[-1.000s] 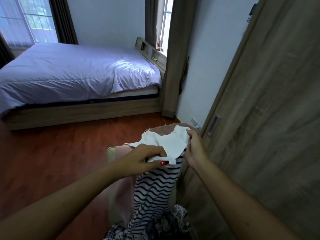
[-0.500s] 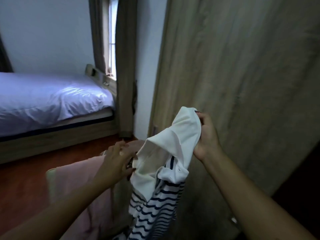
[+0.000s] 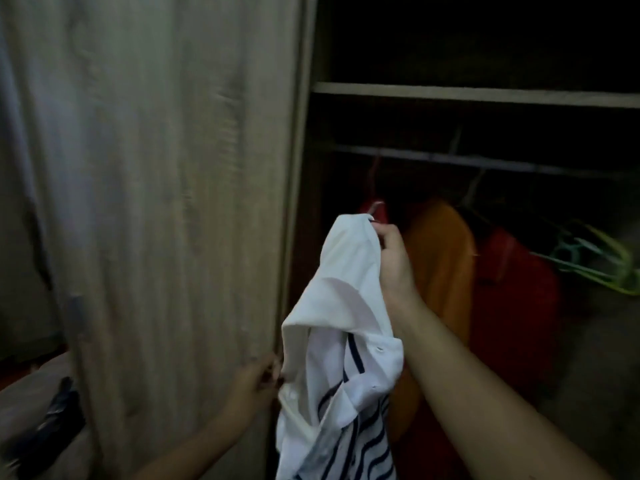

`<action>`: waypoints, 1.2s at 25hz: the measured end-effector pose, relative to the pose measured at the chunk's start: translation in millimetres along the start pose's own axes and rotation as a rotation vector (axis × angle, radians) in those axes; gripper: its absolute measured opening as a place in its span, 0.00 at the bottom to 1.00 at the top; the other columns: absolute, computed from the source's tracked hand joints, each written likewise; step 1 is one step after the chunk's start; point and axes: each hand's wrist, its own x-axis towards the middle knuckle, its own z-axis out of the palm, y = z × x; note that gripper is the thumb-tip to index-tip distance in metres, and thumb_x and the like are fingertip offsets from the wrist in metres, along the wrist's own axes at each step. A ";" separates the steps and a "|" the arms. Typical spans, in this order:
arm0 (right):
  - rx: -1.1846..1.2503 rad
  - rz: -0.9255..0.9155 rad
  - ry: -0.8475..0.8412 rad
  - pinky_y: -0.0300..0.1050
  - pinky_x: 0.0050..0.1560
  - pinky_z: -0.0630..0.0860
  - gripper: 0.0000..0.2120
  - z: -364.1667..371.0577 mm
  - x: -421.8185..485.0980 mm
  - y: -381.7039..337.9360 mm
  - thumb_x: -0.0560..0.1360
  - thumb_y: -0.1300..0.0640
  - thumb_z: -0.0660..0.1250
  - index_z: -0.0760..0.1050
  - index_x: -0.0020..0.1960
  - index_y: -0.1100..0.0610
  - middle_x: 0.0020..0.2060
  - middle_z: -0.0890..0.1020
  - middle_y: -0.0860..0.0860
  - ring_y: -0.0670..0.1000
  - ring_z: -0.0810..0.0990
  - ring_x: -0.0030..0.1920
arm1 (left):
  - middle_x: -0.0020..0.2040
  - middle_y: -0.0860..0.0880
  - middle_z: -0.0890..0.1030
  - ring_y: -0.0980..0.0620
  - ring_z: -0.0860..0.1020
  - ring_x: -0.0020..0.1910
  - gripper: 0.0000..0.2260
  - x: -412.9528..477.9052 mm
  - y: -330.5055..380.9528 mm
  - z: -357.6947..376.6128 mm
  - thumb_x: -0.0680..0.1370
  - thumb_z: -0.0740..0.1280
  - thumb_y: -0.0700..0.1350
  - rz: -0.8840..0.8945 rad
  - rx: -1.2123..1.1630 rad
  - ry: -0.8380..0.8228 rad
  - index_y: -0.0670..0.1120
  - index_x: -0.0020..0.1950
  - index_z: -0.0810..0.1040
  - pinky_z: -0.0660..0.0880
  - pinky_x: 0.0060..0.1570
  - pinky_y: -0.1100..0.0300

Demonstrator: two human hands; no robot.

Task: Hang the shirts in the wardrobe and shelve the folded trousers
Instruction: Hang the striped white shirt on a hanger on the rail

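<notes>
My right hand (image 3: 393, 261) grips the collar of a white shirt with navy stripes (image 3: 332, 348) and holds it up in front of the open wardrobe; a hanger hook tip (image 3: 375, 206) pokes out above the collar. My left hand (image 3: 254, 382) pinches the shirt's lower left edge, close to the edge of the wardrobe door (image 3: 156, 202). Inside, an orange shirt (image 3: 440, 258) and a red shirt (image 3: 512, 306) hang from the rail (image 3: 450, 159). No folded trousers are in sight.
A shelf (image 3: 467, 93) runs above the rail. Several empty green hangers (image 3: 595, 268) hang at the right of the rail. A dark pile of clothes (image 3: 52, 410) lies low at the left, behind the door. The wardrobe's inside is dim.
My view has swung right from the bed to the open wardrobe. My right hand has lifted the striped shirt higher, toward the rail; my left hand has dropped to its lower edge.
</notes>
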 end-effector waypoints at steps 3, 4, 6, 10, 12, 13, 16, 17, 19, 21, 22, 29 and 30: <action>-0.060 -0.118 0.123 0.41 0.30 0.62 0.17 -59.8 -17.3 -54.4 0.73 0.54 0.60 0.66 0.25 0.52 0.21 0.68 0.46 0.46 0.67 0.25 | 0.43 0.65 0.81 0.67 0.80 0.44 0.17 14.4 26.6 48.5 0.64 0.63 0.35 0.210 0.169 -0.059 0.59 0.34 0.79 0.72 0.43 0.73; -0.085 -0.148 0.153 0.41 0.29 0.62 0.19 -73.6 -24.7 -70.5 0.73 0.54 0.59 0.64 0.24 0.52 0.20 0.67 0.46 0.45 0.67 0.23 | 0.48 0.65 0.81 0.68 0.79 0.47 0.18 17.9 34.3 62.4 0.64 0.63 0.34 0.249 0.177 -0.066 0.58 0.38 0.82 0.72 0.45 0.74; -0.180 -0.197 0.220 0.40 0.27 0.63 0.20 -95.9 -36.2 -93.1 0.73 0.54 0.60 0.65 0.22 0.51 0.19 0.67 0.45 0.44 0.67 0.21 | 0.52 0.64 0.80 0.67 0.79 0.49 0.17 24.3 43.3 85.2 0.68 0.62 0.36 0.273 0.119 -0.007 0.55 0.45 0.83 0.72 0.48 0.74; -0.447 -0.356 0.395 0.39 0.31 0.72 0.10 -143.2 -42.3 -126.8 0.76 0.55 0.60 0.73 0.37 0.50 0.30 0.77 0.46 0.44 0.77 0.31 | 0.52 0.59 0.75 0.62 0.76 0.53 0.18 47.6 94.1 96.2 0.67 0.64 0.41 0.308 0.131 0.068 0.51 0.56 0.75 0.73 0.51 0.64; -0.482 -0.411 0.440 0.44 0.38 0.72 0.09 -172.4 -34.0 -138.6 0.75 0.57 0.58 0.74 0.39 0.52 0.34 0.78 0.50 0.52 0.77 0.38 | 0.55 0.56 0.72 0.62 0.74 0.55 0.23 64.1 129.4 89.9 0.64 0.65 0.41 0.416 0.182 0.002 0.52 0.59 0.71 0.72 0.51 0.67; -0.556 -0.425 0.456 0.46 0.41 0.72 0.09 -184.4 -29.1 -141.6 0.75 0.58 0.57 0.74 0.39 0.52 0.36 0.78 0.52 0.54 0.76 0.41 | 0.56 0.55 0.72 0.62 0.74 0.56 0.24 73.0 146.6 86.9 0.64 0.64 0.40 0.473 0.177 -0.040 0.52 0.60 0.71 0.71 0.52 0.68; -0.756 -0.416 0.465 0.49 0.44 0.69 0.09 -212.9 -8.2 -146.9 0.73 0.60 0.58 0.72 0.37 0.51 0.36 0.77 0.54 0.55 0.75 0.42 | 0.56 0.55 0.72 0.64 0.72 0.57 0.26 96.1 192.7 80.7 0.63 0.63 0.38 0.538 0.129 -0.141 0.49 0.61 0.72 0.70 0.53 0.70; -0.815 -0.439 0.464 0.48 0.44 0.69 0.09 -218.7 0.5 -150.8 0.73 0.60 0.60 0.73 0.37 0.51 0.35 0.78 0.54 0.55 0.75 0.42 | 0.55 0.57 0.71 0.66 0.71 0.55 0.26 102.4 205.2 79.1 0.63 0.63 0.38 0.534 0.130 -0.166 0.50 0.60 0.71 0.69 0.50 0.72; -1.044 -0.532 0.489 0.44 0.44 0.70 0.07 -229.0 20.2 -165.6 0.74 0.63 0.63 0.76 0.41 0.53 0.38 0.81 0.56 0.54 0.77 0.42 | 0.55 0.57 0.69 0.66 0.71 0.52 0.26 113.4 221.7 77.7 0.63 0.62 0.39 0.537 0.169 -0.199 0.49 0.61 0.70 0.69 0.47 0.72; -1.397 -0.651 0.578 0.43 0.46 0.69 0.06 -237.6 37.2 -186.7 0.72 0.67 0.64 0.78 0.48 0.63 0.43 0.81 0.60 0.56 0.78 0.45 | 0.59 0.54 0.69 0.60 0.72 0.52 0.28 120.3 229.3 78.2 0.64 0.62 0.40 0.531 0.240 -0.226 0.46 0.65 0.70 0.72 0.47 0.66; -1.545 -0.679 0.620 0.44 0.49 0.69 0.09 -242.3 44.7 -196.5 0.71 0.69 0.64 0.77 0.50 0.66 0.47 0.80 0.63 0.59 0.78 0.48 | 0.60 0.53 0.69 0.57 0.72 0.51 0.28 121.9 230.4 78.6 0.65 0.62 0.40 0.507 0.252 -0.238 0.46 0.67 0.69 0.72 0.45 0.65; -1.969 -0.383 0.721 0.57 0.55 0.74 0.14 -275.4 78.8 -211.6 0.69 0.67 0.68 0.71 0.52 0.71 0.52 0.77 0.71 0.69 0.76 0.55 | 0.57 0.56 0.70 0.60 0.71 0.46 0.28 124.5 215.5 58.9 0.62 0.61 0.40 0.295 0.120 -0.226 0.49 0.63 0.71 0.67 0.38 0.68; -2.018 -0.336 0.729 0.58 0.56 0.74 0.16 -278.7 77.8 -211.3 0.69 0.66 0.69 0.71 0.54 0.71 0.54 0.76 0.70 0.69 0.75 0.56 | 0.55 0.57 0.70 0.61 0.71 0.44 0.26 123.8 212.9 56.7 0.62 0.61 0.40 0.284 0.111 -0.215 0.49 0.61 0.71 0.67 0.37 0.68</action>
